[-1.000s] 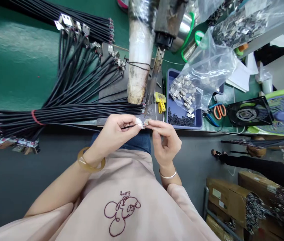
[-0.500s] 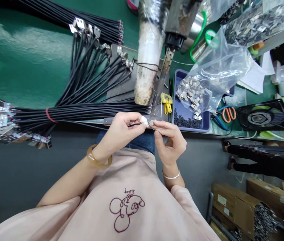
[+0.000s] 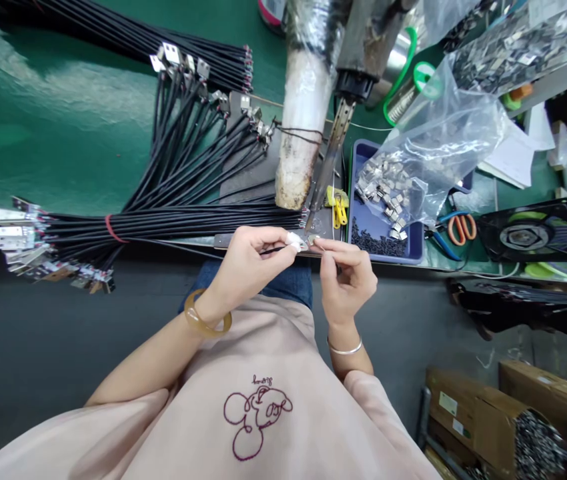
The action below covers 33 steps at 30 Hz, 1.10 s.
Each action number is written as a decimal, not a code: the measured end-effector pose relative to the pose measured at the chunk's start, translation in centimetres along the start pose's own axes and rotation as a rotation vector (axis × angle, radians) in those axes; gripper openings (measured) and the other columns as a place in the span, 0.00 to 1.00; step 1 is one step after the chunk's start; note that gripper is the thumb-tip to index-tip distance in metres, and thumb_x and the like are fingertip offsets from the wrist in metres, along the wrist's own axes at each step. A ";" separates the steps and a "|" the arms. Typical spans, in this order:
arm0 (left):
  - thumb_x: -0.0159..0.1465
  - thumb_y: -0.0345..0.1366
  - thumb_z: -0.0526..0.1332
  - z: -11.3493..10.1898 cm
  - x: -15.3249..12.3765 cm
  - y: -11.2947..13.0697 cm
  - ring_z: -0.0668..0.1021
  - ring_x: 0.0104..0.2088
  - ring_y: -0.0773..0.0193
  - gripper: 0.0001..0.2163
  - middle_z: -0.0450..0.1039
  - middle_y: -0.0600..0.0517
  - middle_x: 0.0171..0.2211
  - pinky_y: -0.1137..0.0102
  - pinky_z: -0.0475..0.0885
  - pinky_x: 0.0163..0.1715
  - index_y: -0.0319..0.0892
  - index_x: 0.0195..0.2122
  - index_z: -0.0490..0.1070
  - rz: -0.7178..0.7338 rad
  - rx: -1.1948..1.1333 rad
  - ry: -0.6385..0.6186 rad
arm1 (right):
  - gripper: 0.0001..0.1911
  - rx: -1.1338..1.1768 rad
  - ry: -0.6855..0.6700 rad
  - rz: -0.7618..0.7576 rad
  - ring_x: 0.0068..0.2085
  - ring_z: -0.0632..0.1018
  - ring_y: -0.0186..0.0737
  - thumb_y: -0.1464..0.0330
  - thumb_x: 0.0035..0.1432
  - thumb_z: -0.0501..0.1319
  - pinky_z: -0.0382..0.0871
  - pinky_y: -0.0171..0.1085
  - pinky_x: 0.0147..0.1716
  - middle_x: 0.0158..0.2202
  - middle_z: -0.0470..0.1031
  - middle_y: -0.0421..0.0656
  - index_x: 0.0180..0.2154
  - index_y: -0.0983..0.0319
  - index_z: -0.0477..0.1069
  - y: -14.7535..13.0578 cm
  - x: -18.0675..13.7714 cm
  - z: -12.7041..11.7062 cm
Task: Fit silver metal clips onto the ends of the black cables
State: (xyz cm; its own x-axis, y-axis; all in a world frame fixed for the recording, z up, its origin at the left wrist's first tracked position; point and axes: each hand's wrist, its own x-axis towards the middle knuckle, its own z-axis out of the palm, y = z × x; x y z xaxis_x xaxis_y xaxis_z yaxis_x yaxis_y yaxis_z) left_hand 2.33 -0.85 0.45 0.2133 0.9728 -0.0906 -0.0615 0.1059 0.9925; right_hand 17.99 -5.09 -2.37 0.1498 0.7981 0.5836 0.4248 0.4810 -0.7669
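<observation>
My left hand (image 3: 248,263) pinches the end of a thin black cable (image 3: 272,250) at the near edge of the green bench (image 3: 63,133). My right hand (image 3: 346,277) pinches a small metal terminal (image 3: 312,241) against that cable end, fingertips of both hands almost touching. Just beyond the fingertips hangs the tip of a soldering tool (image 3: 331,157) beside a wrapped white cylinder (image 3: 301,133). A bundle of black cables (image 3: 178,223) tied with a red band lies to the left, its ends near my left hand.
A blue tray (image 3: 361,223) holds small black parts and a clear bag of metal terminals (image 3: 413,160). Yellow snips (image 3: 336,207), orange-handled scissors (image 3: 456,227) and a black fan (image 3: 528,233) lie to the right. Cardboard boxes (image 3: 468,407) stand on the floor at lower right.
The view has shifted so everything sits slightly further right. My hands stay pinched together at the cable end, and my right fingers have curled in tighter on the terminal.
</observation>
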 end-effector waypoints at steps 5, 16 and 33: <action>0.56 0.33 0.64 0.2 0.1 -0.2 0.70 0.24 0.71 0.06 0.72 0.53 0.22 0.77 0.66 0.24 0.36 0.25 0.76 0.011 0.018 0.031 | 0.11 -0.127 -0.039 -0.105 0.43 0.86 0.37 0.80 0.58 0.66 0.83 0.38 0.44 0.42 0.85 0.43 0.37 0.59 0.73 0.1 0.6 0.2; 0.56 0.33 0.62 0.5 0.5 0.0 0.65 0.22 0.71 0.06 0.67 0.55 0.20 0.76 0.61 0.22 0.38 0.24 0.75 0.033 0.116 0.103 | 0.12 -0.309 -0.044 -0.306 0.40 0.86 0.37 0.80 0.58 0.67 0.83 0.34 0.42 0.41 0.86 0.43 0.38 0.57 0.72 0.6 1.2 0.6; 0.55 0.31 0.62 0.4 0.5 0.0 0.64 0.22 0.71 0.05 0.66 0.55 0.20 0.75 0.60 0.22 0.38 0.25 0.76 0.003 0.105 0.077 | 0.10 -0.380 -0.092 -0.370 0.39 0.87 0.37 0.78 0.59 0.67 0.84 0.33 0.39 0.40 0.86 0.45 0.37 0.58 0.71 0.2 1.2 0.2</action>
State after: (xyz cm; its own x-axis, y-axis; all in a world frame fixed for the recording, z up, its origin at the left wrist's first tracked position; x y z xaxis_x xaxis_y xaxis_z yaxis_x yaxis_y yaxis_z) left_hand 2.86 -0.47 0.44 0.1376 0.9864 -0.0896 0.0411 0.0847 0.9956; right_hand 18.06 -4.00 -1.86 -0.1429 0.6371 0.7574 0.7303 0.5844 -0.3538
